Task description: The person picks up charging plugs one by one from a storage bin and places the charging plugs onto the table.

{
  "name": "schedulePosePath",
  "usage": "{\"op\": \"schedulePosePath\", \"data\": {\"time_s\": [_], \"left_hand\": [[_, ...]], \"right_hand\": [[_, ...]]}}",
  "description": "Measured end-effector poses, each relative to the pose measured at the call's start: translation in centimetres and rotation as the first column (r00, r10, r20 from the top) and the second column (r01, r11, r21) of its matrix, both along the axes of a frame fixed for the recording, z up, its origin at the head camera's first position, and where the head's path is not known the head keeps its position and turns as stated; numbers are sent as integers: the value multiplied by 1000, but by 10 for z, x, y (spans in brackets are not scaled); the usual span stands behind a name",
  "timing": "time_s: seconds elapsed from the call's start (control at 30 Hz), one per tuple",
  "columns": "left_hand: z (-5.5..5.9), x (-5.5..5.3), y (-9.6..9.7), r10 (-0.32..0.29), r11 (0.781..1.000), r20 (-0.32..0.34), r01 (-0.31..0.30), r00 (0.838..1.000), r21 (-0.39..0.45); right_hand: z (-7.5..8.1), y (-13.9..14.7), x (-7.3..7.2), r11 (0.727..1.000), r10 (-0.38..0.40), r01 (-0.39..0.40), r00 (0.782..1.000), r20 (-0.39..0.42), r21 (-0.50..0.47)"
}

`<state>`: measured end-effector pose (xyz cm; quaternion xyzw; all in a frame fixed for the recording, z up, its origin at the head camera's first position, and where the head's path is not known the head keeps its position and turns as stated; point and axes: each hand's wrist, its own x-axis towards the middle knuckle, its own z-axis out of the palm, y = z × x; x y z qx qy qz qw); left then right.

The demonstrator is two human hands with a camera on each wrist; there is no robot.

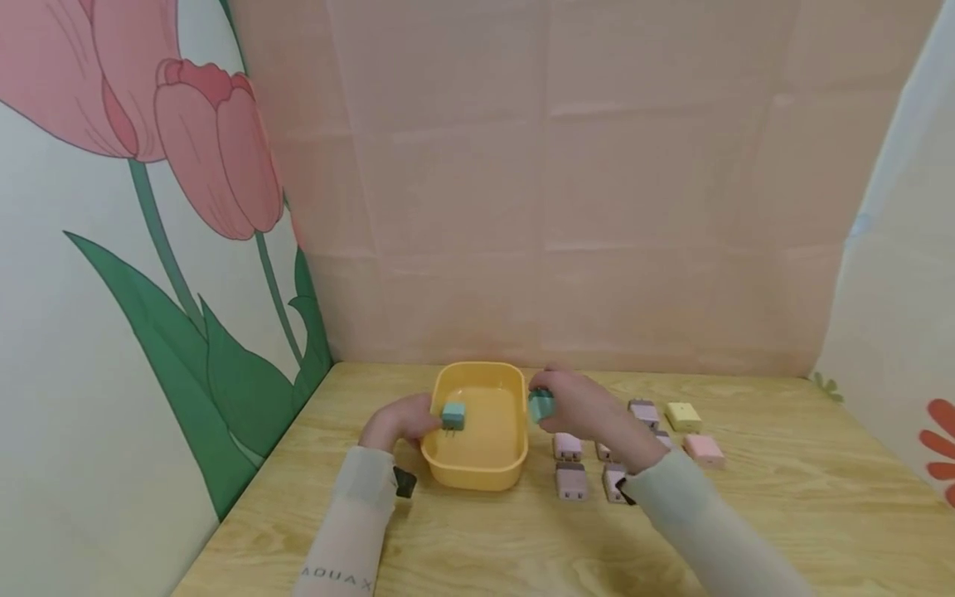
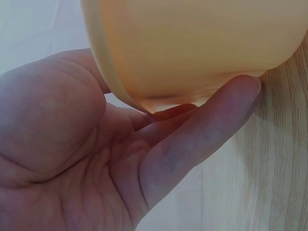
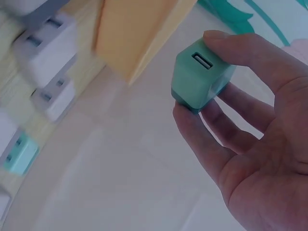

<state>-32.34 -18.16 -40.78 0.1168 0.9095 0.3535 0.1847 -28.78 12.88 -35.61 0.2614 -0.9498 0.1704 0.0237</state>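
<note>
A yellow plastic basin (image 1: 477,479) stands on the table, and a green charger (image 1: 453,414) with metal prongs lies inside near its left wall. My left hand (image 1: 403,421) grips the basin's left side; in the left wrist view its fingers (image 2: 202,130) reach along the outside wall. Just off the basin's right rim, my right hand (image 1: 585,408) pinches another green charger (image 3: 199,72) between thumb and fingers, in the air. Its single USB slot shows in the right wrist view.
Right of the basin lie several purple chargers (image 1: 571,481), some partly hidden by my right arm. Beyond them are a yellow charger (image 1: 683,417) and a pink charger (image 1: 704,450). The right wrist view shows a further green charger (image 3: 21,153) among them. A pink backdrop (image 1: 559,207) rises behind the table.
</note>
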Motion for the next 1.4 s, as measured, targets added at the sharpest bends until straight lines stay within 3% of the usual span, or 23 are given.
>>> {"op": "schedulePosePath", "data": {"time_s": [0.37,0.73,1.1,1.4], "left_hand": [[-1,1,-1,-25,999,-1,25,1000,30],[-1,2,0,-12,1000,11,12,1000,17],[1,7,1,-14,999,26,13,1000,48],[2,7,2,4,999,11,-4,1000,37]], "right_hand": [[-7,56,18,999,-35,34,998,45,26],[-8,108,24,996,-51,45,995,83,73],[-10,140,24,998,-66,64,986,151,20],[-5,155,23,995,-88,79,979,184,59]]}}
